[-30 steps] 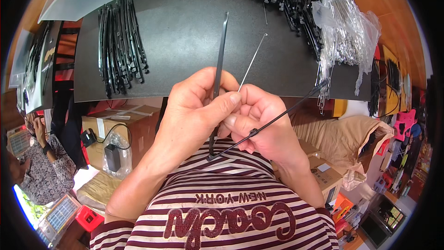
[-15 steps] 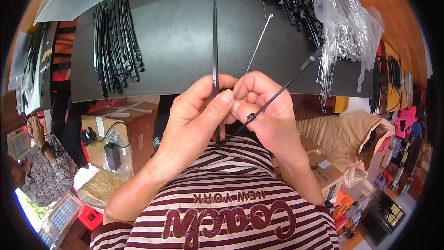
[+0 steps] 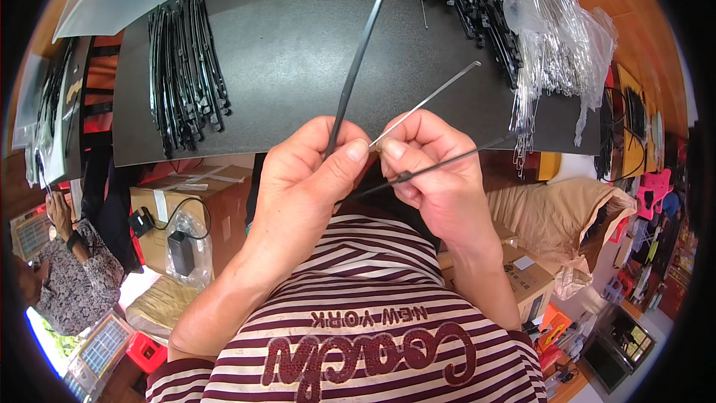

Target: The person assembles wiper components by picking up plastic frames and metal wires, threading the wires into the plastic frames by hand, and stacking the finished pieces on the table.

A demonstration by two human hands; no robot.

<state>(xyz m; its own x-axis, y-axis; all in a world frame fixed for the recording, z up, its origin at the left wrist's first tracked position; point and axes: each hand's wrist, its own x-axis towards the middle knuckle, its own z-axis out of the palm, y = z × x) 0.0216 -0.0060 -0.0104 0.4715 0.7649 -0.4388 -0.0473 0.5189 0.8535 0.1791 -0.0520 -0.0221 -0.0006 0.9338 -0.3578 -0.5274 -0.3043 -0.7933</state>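
My left hand [image 3: 309,168] is closed, thumb against fingers, around a long, narrow black strip [image 3: 359,60] that slants up over the table. A thin metal wire [image 3: 432,97] with a small bent tip runs up to the right. Its lower end lies at the meeting fingertips of both hands. My right hand [image 3: 444,168] is closed, thumb and forefinger pinching near that wire. Across the right thumb and palm lies a thin black rod [image 3: 455,157] with a small dark collar. The rod's lower end runs toward the left hand; whether it joins the strip I cannot tell.
On the dark table [image 3: 283,67], a row of black strips [image 3: 183,67] lies at left. A heap of black strips [image 3: 485,15] and a clear bag of metal wires [image 3: 556,41] lie at right. Cardboard boxes [image 3: 190,209] stand below. Another person [image 3: 78,269] sits at far left.
The metal wire has swung down to the right, and the black strip's top now leans right. The black rod across my right hand lies flatter. Both hands stay close together.
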